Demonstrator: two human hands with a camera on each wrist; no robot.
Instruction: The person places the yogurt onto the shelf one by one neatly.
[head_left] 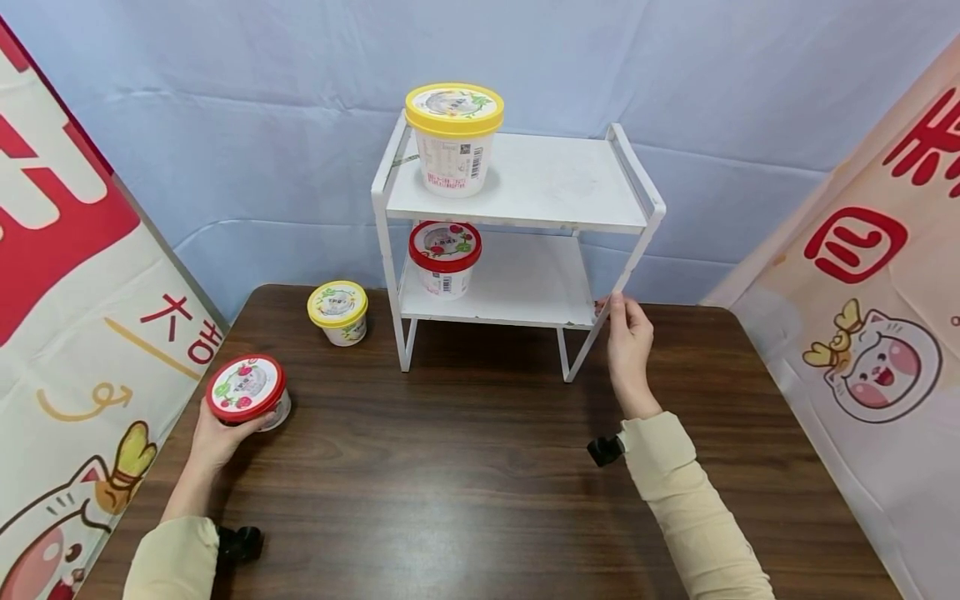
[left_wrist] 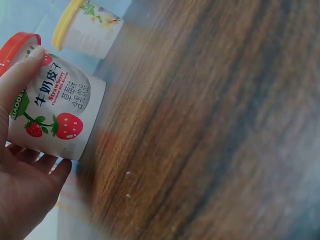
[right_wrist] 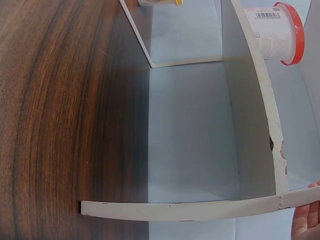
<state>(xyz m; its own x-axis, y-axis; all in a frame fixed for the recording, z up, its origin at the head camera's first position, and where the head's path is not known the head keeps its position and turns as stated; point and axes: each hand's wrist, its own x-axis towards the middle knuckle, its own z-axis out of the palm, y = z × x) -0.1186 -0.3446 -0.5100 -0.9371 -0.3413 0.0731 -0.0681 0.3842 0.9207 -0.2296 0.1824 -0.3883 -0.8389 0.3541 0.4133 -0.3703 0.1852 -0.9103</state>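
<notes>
My left hand [head_left: 217, 433] grips a strawberry milk drink tub with a red lid [head_left: 246, 388] at the table's left side. In the left wrist view the thumb lies along the tub's [left_wrist: 65, 110] printed side and the fingers curl under the other side. My right hand [head_left: 630, 342] holds the right front leg of a white two-tier rack [head_left: 517, 319], fingers partly hidden behind the leg. A big yellow-lidded tub [head_left: 454, 142] stands on the rack's top shelf, at the left. Below it, on the lower shelf, sits another red-lidded tub [head_left: 446, 258].
A small yellow-lidded tub [head_left: 338, 312] stands on the wooden table [head_left: 450, 467] left of the rack. Pale blue cloth [head_left: 300, 167] hangs behind the table, and printed banners [head_left: 862, 350] flank both sides. A black wrist camera [head_left: 604, 451] sits by the right sleeve.
</notes>
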